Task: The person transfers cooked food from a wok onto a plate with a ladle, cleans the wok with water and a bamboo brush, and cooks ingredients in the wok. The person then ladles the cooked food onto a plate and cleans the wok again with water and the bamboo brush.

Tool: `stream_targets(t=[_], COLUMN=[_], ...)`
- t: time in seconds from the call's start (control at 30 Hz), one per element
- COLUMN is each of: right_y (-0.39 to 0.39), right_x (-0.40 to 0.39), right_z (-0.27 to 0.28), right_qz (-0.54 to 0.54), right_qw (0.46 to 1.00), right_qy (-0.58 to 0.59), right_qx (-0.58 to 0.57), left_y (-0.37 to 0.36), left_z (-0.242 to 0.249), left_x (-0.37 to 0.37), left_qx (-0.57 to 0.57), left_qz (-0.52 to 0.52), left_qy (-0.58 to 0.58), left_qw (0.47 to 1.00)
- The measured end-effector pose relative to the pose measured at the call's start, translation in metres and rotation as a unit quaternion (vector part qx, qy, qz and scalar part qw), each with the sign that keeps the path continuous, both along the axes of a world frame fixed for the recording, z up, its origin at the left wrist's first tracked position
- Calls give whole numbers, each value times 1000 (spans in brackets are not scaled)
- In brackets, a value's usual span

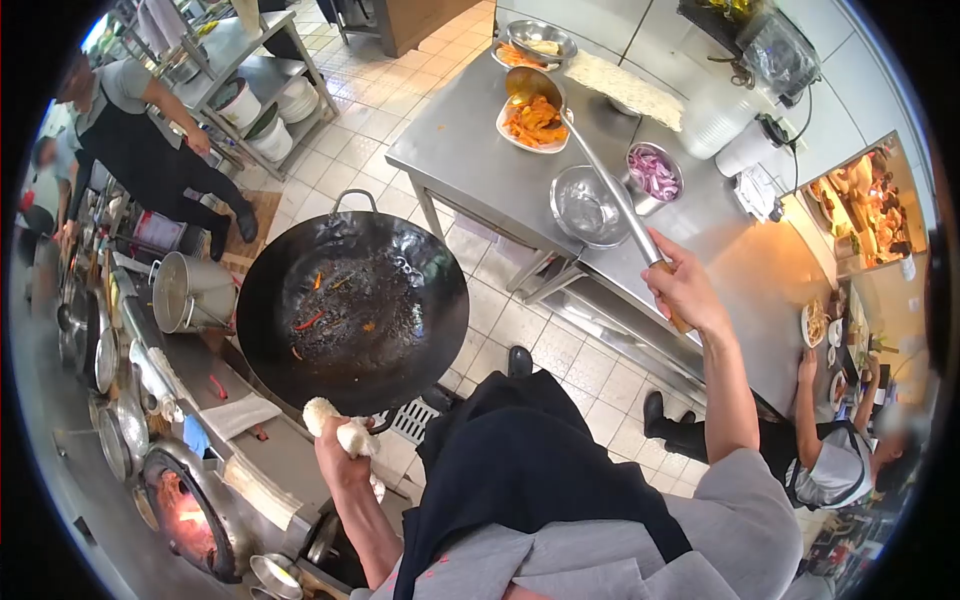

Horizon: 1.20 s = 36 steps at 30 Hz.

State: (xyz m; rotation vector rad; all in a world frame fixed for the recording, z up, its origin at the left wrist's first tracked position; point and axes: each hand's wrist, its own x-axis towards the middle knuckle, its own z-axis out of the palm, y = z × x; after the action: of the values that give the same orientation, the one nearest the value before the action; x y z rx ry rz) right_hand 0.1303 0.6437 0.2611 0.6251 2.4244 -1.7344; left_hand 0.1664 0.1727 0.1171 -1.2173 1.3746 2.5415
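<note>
My left hand (343,452) is wrapped around a white cloth (340,425) at the near handle of a large black wok (270,330). Oil and a few orange-red strips lie in the wok, which is held over the floor beside the stove. My right hand (683,285) grips the wooden end of a long ladle (610,185). The ladle's bowl overlaps a white bowl of orange food pieces (538,125) on the steel table. Below the ladle shaft stand a clear bowl (588,208) and a metal container of sliced red onion (652,178).
On the left a stove burner (190,510) glows with flame, near a metal pot (190,290). A flat pale sheet (625,88) and stacked bowls (540,42) lie at the back of the steel table (460,150). Other people stand at far left and right.
</note>
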Motion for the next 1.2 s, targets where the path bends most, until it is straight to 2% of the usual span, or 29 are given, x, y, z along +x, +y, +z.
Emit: stream_targets(t=[0.43, 0.73, 0.93, 1.0, 1.17, 1.2], right_y=[5, 35, 47, 49, 55, 56], right_x=[-14, -5, 8, 11, 2, 2], right_z=[-7, -16, 0, -5, -54, -60], right_qz=[26, 36, 28, 6, 1, 3], right_qw=[993, 979, 986, 997, 997, 997], right_qy=[3, 54, 54, 34, 28, 40], right_qx=[112, 191, 158, 75, -68, -59], left_y=[1, 1, -18, -18, -18, -24], left_z=[-3, 20, 23, 28, 35, 34], left_x=[10, 6, 14, 16, 23, 27], left_qx=[31, 50, 61, 61, 42, 45], left_qz=[9, 43, 86, 106, 165, 162], left_qy=[-12, -5, 11, 4, 39, 45], left_qw=[999, 998, 994, 992, 985, 985])
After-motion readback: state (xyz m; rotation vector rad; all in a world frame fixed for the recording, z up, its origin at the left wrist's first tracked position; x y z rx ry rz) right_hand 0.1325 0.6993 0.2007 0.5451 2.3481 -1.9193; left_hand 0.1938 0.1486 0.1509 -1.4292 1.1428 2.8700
